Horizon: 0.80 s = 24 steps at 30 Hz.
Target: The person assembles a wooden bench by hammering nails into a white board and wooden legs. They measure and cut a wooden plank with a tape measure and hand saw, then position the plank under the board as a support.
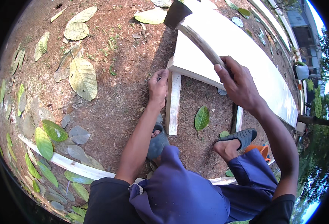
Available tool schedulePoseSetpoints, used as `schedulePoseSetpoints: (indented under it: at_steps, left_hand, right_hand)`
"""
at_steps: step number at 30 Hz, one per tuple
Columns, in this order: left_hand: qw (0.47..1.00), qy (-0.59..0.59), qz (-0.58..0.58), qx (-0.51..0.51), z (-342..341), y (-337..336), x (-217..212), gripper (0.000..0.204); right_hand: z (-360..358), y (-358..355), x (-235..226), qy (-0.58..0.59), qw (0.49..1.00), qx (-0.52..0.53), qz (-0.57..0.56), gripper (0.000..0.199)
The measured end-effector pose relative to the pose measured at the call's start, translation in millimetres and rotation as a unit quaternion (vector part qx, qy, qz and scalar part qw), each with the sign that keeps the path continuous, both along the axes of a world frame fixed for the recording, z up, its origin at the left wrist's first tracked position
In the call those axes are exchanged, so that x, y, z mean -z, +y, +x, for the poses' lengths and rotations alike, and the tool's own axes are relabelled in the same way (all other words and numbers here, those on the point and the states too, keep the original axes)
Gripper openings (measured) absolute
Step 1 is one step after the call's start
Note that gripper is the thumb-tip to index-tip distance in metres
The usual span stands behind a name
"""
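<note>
My right hand (pixel 241 83) is wrapped round the lower part of the wooden handle of a hatchet (pixel 200 41). Its dark metal head (pixel 177 15) is raised at the upper left, above one end of a long white board (pixel 224 44). My left hand (pixel 158 88) has its fingers pinched together at the board's near left corner, against a wooden leg (pixel 173 106). Whatever the fingertips hold there is too small to make out. The leg runs from that corner toward my feet, and a second leg (pixel 238 121) shows farther right under the board.
My sandalled feet (pixel 158 145) are on either side of the near legs. Large leaves (pixel 83 78) lie over the brown ground. A pale wooden strip (pixel 78 168) crosses behind me at the lower left. An orange object (pixel 261 150) lies by my right foot.
</note>
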<state>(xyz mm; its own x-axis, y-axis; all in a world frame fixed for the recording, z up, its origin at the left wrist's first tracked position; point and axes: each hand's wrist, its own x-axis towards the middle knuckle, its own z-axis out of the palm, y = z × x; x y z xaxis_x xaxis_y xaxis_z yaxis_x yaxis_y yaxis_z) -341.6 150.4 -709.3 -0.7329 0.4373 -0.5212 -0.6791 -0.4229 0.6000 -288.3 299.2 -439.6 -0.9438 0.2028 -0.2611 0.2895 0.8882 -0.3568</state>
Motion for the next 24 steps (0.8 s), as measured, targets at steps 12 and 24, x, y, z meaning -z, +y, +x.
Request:
schedulePoseSetpoints:
  at_steps: [12,24]
  left_hand:
    - [0.950,-0.165,0.261,0.033,38.8,-36.4,-121.7,0.029]
    - [0.955,-0.178,0.232,0.037,61.7,-13.7,-113.5,0.026]
  right_hand:
    - [81.6,-53.9,64.8,0.035,0.928,0.203,-0.311,0.030]
    - [118.2,-39.4,96.0,0.114,0.889,0.202,-0.394,0.023]
